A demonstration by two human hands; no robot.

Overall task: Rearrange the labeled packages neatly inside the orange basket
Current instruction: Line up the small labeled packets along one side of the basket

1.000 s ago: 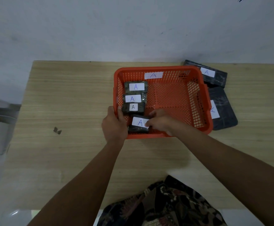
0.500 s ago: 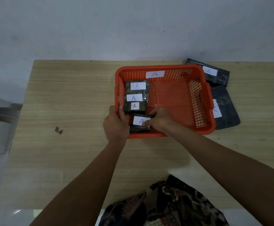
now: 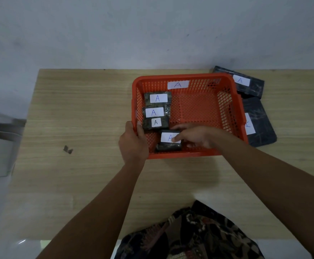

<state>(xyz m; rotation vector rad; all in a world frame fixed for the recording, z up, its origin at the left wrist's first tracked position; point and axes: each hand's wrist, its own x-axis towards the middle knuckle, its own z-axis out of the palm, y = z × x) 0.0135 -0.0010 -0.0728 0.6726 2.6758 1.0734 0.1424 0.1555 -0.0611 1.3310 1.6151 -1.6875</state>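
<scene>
My wooden table (image 3: 89,180) runs along the wall, its pale grain bare over most of the left half. On it sit the orange basket (image 3: 240,116) toward the far right, two dark flat packages (image 3: 260,126) just beside the basket's right wall, and a small dark scrap (image 3: 68,149) lying well to the left.
</scene>
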